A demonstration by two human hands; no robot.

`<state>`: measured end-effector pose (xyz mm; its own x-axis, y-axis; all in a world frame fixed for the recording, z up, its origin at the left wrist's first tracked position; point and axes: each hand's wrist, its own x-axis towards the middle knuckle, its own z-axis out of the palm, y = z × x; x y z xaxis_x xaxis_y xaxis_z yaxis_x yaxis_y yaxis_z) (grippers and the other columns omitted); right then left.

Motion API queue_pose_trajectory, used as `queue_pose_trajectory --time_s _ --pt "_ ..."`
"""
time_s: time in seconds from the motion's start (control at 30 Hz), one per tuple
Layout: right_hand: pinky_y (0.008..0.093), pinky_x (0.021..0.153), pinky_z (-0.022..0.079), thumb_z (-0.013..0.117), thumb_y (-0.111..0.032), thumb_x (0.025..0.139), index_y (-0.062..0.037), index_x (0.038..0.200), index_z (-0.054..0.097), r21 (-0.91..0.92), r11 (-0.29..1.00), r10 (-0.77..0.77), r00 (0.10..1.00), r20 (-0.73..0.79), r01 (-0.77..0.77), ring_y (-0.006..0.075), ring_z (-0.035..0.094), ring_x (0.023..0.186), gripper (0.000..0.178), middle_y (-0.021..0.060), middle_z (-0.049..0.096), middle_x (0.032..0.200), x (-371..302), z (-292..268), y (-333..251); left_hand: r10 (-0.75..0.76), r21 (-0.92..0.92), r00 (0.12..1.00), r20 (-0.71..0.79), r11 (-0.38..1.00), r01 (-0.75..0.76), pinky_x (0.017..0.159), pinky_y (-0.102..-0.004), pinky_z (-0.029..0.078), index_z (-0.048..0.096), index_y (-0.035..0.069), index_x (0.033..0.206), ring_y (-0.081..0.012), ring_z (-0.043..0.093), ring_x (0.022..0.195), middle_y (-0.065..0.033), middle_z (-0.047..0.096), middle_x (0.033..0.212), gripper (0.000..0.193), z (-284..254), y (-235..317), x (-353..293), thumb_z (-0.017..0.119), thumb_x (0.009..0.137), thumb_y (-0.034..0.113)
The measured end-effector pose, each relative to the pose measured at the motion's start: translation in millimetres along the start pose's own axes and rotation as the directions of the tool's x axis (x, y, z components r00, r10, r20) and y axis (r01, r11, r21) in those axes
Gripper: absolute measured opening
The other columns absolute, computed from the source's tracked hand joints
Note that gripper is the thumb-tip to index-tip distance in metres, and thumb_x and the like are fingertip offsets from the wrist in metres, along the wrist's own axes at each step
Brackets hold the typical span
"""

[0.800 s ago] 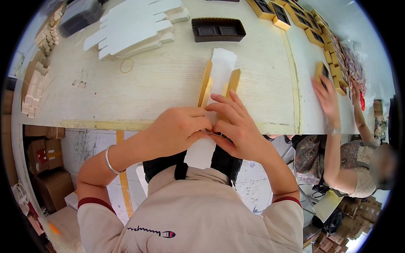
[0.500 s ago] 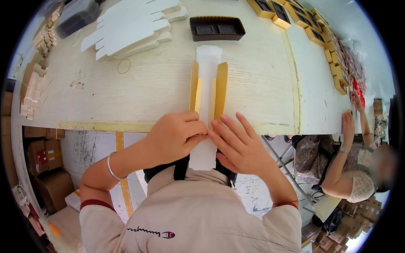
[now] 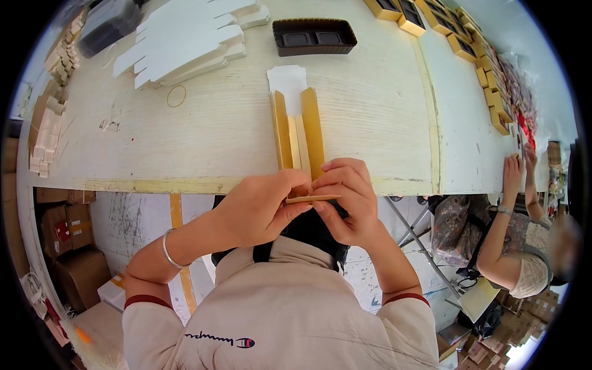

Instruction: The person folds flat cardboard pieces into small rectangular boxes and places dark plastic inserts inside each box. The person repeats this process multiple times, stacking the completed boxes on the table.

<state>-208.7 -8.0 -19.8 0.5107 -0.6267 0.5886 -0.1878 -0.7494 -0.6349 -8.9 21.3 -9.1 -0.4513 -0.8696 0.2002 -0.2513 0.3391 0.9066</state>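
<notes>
A partly folded cardboard box (image 3: pixel 313 131), gold on its raised side walls and white on its far end flap, points away from me over the table's front edge. My left hand (image 3: pixel 262 202) pinches the left side of its near end, thumb below and fingers above. My right hand (image 3: pixel 348 200) grips the right side of that end in the same way, close to the left. Between the hands the near end flap stands folded up, showing as a thin edge. The fingers hide the near corners. Beyond the box lies a dark brown plastic tray (image 3: pixel 314 50) with two recesses.
A stack of flat white box blanks (image 3: pixel 185 43) lies at the far left, with a rubber band (image 3: pixel 176 96) near it. Several gold boxes (image 3: pixel 461 47) line the far right of the table (image 3: pixel 382 123). A co-worker (image 3: pixel 524 246) works at the right.
The near flap, hanging flat toward me before, is now folded up. My right hand has gone from spread fingers to a grip, and the box's far end has swung slightly left.
</notes>
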Motion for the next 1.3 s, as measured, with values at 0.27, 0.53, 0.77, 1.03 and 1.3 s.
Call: queue_pose_trajectory --time_s 0.27,0.53,0.77,1.03,1.3 --pt "0.0366 0.077 0.046 0.070 0.006 0.073 -0.0012 0.097 0.062 0.303 0.931 0.266 0.946 -0.183 -0.203 0.0306 0.055 0.095 0.027 0.0115 0.060 0.098 -12 11 1 -0.219 -0.102 0.976 0.001 0.971 0.218 0.054 -0.0315 0.044 0.040 0.008 0.117 -0.0246 0.059 0.059 -0.0115 0.061 0.083 0.032 -4 15 8 0.060 0.091 0.006" --pt "0.0395 0.082 0.048 0.077 -0.004 0.070 -0.0050 0.106 0.067 -0.223 0.973 0.049 0.998 -0.043 -0.057 0.0334 0.054 0.102 0.037 0.0135 0.057 0.111 -8 4 -8 -0.235 -0.077 0.961 -0.147 0.971 0.226 0.054 -0.0286 0.045 0.049 0.005 0.107 -0.0192 0.055 0.056 -0.0102 0.059 0.091 0.024 4 18 4 0.064 0.088 0.007" --pt "0.0324 0.075 0.045 0.070 -0.009 0.069 -0.0012 0.106 0.066 -0.556 0.826 -0.088 0.995 0.037 0.094 0.0262 0.053 0.095 0.038 0.0097 0.056 0.105 -11 3 -15 0.341 0.542 0.897 -0.282 0.828 -0.144 0.055 -0.0273 0.050 0.064 0.000 0.092 -0.0192 0.059 0.065 -0.0111 0.062 0.100 0.017 21 2 -5 0.073 0.079 0.007" --pt "0.0317 0.062 0.040 0.063 -0.002 0.066 -0.0030 0.083 0.058 -0.523 0.852 0.113 0.966 0.233 0.026 0.0216 0.051 0.076 0.018 0.0068 0.047 0.080 2 1 -25 0.321 0.713 0.942 -0.099 0.683 -0.157 0.049 -0.0267 0.045 0.061 0.002 0.082 -0.0173 0.052 0.065 -0.0062 0.054 0.077 0.014 17 7 -5 0.067 0.069 0.002" --pt "0.0369 0.059 0.044 0.065 0.002 0.070 -0.0028 0.080 0.053 -0.320 0.935 0.298 0.835 0.462 -0.156 0.0263 0.056 0.072 0.016 0.0088 0.050 0.079 22 -17 -20 -0.004 0.709 0.999 0.053 0.704 -0.034 0.053 -0.0292 0.047 0.055 0.004 0.078 -0.0197 0.057 0.070 -0.0074 0.051 0.076 0.016 6 27 5 0.063 0.066 -0.002"
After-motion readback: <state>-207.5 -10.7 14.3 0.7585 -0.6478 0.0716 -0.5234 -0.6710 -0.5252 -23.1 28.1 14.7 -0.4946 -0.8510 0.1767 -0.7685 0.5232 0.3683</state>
